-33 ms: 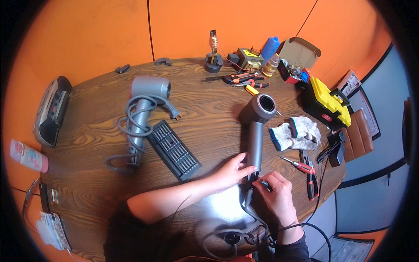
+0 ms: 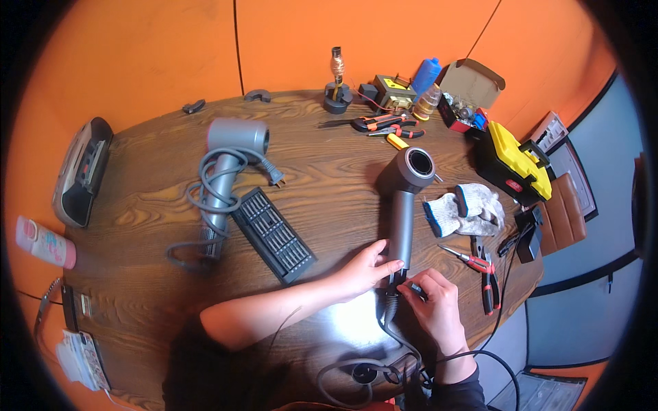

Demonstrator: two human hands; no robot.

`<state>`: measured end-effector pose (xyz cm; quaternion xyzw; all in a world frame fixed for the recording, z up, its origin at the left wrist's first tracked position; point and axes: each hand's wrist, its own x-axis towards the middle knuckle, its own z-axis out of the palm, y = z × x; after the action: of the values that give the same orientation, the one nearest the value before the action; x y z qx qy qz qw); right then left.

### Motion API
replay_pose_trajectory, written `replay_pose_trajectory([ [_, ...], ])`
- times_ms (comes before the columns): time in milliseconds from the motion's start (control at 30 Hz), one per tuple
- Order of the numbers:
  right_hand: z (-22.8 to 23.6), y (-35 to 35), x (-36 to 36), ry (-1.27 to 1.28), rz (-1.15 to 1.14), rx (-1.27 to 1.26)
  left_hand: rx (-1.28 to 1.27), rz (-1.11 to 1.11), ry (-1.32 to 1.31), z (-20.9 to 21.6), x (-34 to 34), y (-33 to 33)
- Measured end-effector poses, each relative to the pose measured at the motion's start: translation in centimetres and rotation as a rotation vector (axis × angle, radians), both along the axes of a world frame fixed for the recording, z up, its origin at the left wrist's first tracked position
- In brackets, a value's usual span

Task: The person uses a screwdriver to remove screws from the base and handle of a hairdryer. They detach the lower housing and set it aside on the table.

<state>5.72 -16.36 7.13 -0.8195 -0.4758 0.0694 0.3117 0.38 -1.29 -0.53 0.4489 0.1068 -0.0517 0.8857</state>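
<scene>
A grey hair dryer lies in front of me, its round head pointing away and its handle toward me. My left hand grips the lower end of the handle, thumb across it. Just below, my right hand has its fingers pinched together beside the dark, opened-looking handle end; a small dark piece shows at the fingertips, too small to name. The dryer's grey power cord leaves the handle end and loops on the table near me. To the left lies a screwdriver bit set in a black case.
A second hair dryer, wrapped in its cord, lies left. White work gloves, a red-handled screwdriver and pliers are at the right. Beyond stand a yellow-black toolbox, orange-black pliers and a transformer.
</scene>
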Motion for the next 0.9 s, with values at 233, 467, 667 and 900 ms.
replay_pose_trajectory([
  [233, 0.3, 0.4, -0.4, -0.018, -0.007, 0.024, 0.085, -0.015, 0.043, -0.1, 0.0, 0.0],
  [467, 0.1, 0.9, -0.6, -0.083, -0.012, 0.029, 0.03, 0.004, -0.018, -1.3, 0.5, -0.4],
  [667, 0.3, 0.7, -0.8, -0.016, -0.093, -0.057, 0.064, 0.023, -0.028, -1.5, 0.6, -0.5],
  [900, 0.3, 0.7, -0.6, -0.035, -0.015, -0.004, 0.082, 0.018, 0.011, -1.0, 0.4, -0.5],
])
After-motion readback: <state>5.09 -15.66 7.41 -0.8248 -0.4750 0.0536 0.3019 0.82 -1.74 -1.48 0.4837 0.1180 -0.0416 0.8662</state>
